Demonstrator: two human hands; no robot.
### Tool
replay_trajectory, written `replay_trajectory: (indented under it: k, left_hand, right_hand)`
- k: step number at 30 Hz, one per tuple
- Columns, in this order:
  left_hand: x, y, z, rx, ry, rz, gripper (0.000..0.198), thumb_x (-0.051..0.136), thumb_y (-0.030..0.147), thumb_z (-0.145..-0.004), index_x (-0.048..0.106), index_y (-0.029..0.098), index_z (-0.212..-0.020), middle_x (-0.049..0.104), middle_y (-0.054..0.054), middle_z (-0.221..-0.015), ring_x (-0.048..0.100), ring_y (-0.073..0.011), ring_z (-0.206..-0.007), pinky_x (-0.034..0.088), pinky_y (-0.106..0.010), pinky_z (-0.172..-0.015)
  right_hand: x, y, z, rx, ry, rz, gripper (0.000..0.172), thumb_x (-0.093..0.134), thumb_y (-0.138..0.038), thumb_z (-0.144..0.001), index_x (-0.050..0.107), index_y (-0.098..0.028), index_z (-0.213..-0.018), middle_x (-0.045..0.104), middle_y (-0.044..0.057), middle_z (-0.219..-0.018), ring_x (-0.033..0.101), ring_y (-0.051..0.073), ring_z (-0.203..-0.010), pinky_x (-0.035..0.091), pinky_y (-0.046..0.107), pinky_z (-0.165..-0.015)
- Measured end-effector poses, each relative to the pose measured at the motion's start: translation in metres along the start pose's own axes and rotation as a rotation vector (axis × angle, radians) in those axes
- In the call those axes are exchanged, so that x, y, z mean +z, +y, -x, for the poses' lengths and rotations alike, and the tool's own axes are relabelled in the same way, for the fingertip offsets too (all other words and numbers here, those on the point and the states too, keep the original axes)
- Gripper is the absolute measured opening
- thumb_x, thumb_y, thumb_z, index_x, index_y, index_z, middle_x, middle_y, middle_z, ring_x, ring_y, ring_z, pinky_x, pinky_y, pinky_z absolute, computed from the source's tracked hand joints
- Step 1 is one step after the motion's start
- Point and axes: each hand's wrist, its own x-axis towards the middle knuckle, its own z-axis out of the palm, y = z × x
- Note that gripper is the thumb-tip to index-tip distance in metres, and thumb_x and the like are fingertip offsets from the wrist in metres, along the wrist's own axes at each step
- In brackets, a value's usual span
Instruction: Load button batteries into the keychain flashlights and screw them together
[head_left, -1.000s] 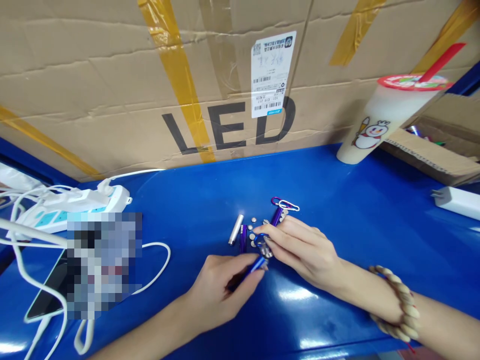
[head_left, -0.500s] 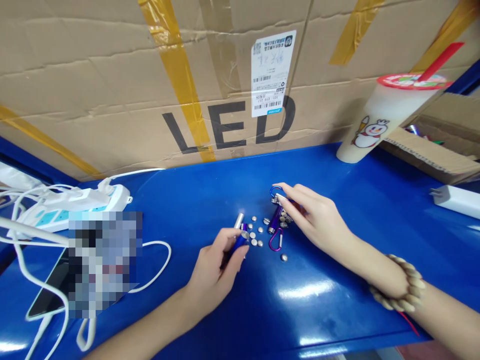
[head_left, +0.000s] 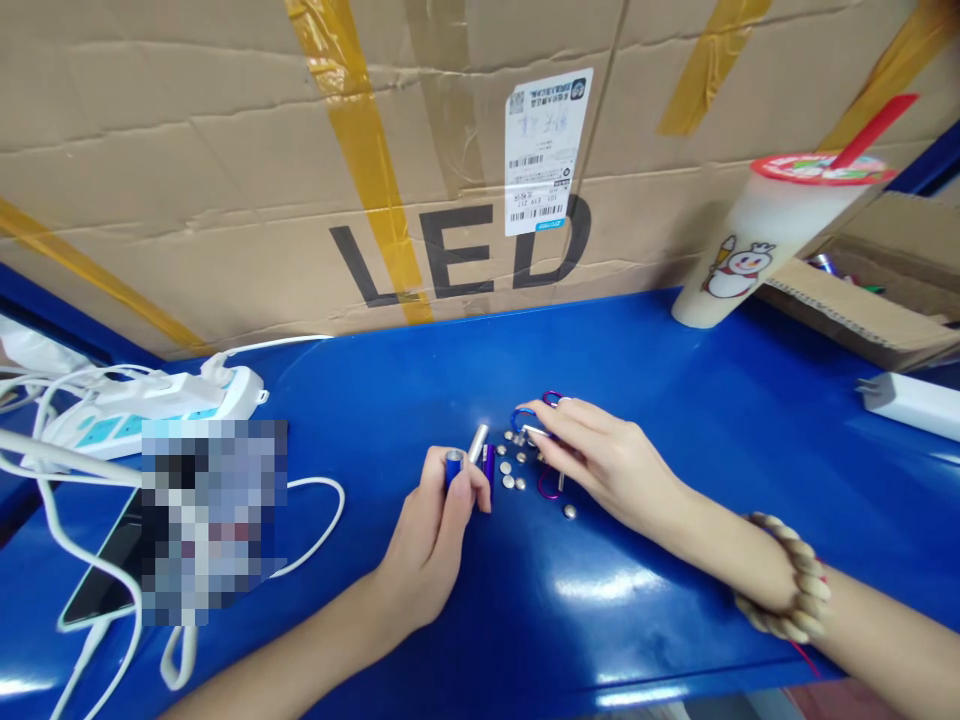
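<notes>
My left hand (head_left: 424, 545) is closed round a short blue metal tube (head_left: 454, 466), its silver end facing up. Beside those fingers lie a silver tube (head_left: 478, 440) and a purple tube (head_left: 489, 468). My right hand (head_left: 619, 465) pinches a blue carabiner (head_left: 522, 415) with a small silver piece at its lower end, above several button cells (head_left: 506, 468) scattered on the table. Under the right fingers, a purple carabiner (head_left: 550, 488) is partly hidden. Another reddish-purple carabiner (head_left: 551, 396) shows behind the right knuckles.
A large cardboard box (head_left: 247, 200) walls off the back of the blue table (head_left: 420, 380). A drink cup (head_left: 742, 260) and small open carton (head_left: 862, 315) stand right, near a white adapter (head_left: 911, 405). Left are a power strip (head_left: 232, 395), cables and a phone (head_left: 105, 570).
My left hand has shifted slightly left and tipped the blue tube more upright. My right hand has come left and down, carrying the blue carabiner toward the button cells.
</notes>
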Motion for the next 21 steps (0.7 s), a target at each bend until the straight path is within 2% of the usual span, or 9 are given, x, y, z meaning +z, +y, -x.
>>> replay_trajectory:
  k: [3, 8, 11, 14, 18, 21]
  left_hand:
    - [0.001, 0.001, 0.0, -0.037, -0.027, 0.007, 0.031, 0.019, 0.037, -0.097, 0.041, 0.018, -0.088, 0.05, -0.001, -0.08, 0.041, -0.0099, -0.062, 0.033, -0.026, -0.058]
    - [0.003, 0.003, 0.002, -0.041, -0.072, 0.001, 0.025, 0.022, 0.035, -0.097, 0.04, 0.02, -0.09, 0.05, 0.0, -0.082, 0.041, -0.0095, -0.062, 0.034, -0.025, -0.058]
    - [0.003, 0.002, 0.002, 0.007, -0.091, -0.001, 0.015, 0.035, 0.033, -0.094, 0.037, 0.02, -0.087, 0.052, -0.001, -0.086, 0.044, -0.0094, -0.064, 0.036, -0.025, -0.061]
    - [0.004, 0.003, 0.001, 0.019, -0.068, -0.025, 0.015, 0.046, 0.03, -0.089, 0.036, 0.02, -0.086, 0.053, -0.001, -0.085, 0.048, -0.0101, -0.068, 0.038, -0.024, -0.061]
    - [0.004, 0.005, -0.002, 0.018, -0.022, -0.044, 0.014, 0.048, 0.025, -0.088, 0.034, 0.021, -0.086, 0.047, 0.003, -0.073, 0.05, -0.0103, -0.067, 0.039, -0.023, -0.06]
    - [0.004, 0.006, -0.002, 0.021, -0.018, -0.048, 0.015, 0.045, 0.023, -0.089, 0.032, 0.021, -0.082, 0.049, 0.001, -0.076, 0.051, -0.0098, -0.068, 0.04, -0.023, -0.062]
  right_hand:
    - [0.002, -0.007, 0.0, -0.103, 0.009, 0.015, 0.027, 0.039, -0.024, -0.094, 0.055, -0.008, -0.11, 0.059, 0.007, -0.081, 0.056, 0.014, -0.073, 0.048, 0.025, -0.064]
    - [0.005, -0.012, 0.001, -0.167, 0.01, -0.005, 0.025, 0.038, -0.022, -0.094, 0.056, -0.007, -0.105, 0.054, 0.005, -0.071, 0.05, 0.013, -0.066, 0.045, 0.024, -0.06]
    - [0.006, -0.013, 0.002, -0.16, 0.024, -0.061, 0.024, 0.04, -0.022, -0.094, 0.055, -0.008, -0.105, 0.053, 0.004, -0.072, 0.049, 0.012, -0.068, 0.045, 0.023, -0.062]
    - [0.005, -0.012, 0.001, -0.124, 0.036, -0.095, 0.023, 0.04, -0.022, -0.094, 0.056, -0.008, -0.103, 0.052, 0.004, -0.072, 0.048, 0.012, -0.066, 0.044, 0.023, -0.061]
    - [0.003, -0.008, -0.001, -0.045, 0.122, -0.137, 0.022, 0.042, -0.018, -0.093, 0.055, -0.009, -0.108, 0.054, 0.004, -0.075, 0.05, 0.011, -0.068, 0.045, 0.024, -0.065]
    - [0.003, -0.009, -0.001, -0.037, 0.121, -0.163, 0.024, 0.042, -0.017, -0.093, 0.054, -0.01, -0.112, 0.054, 0.004, -0.078, 0.05, 0.011, -0.07, 0.045, 0.024, -0.067]
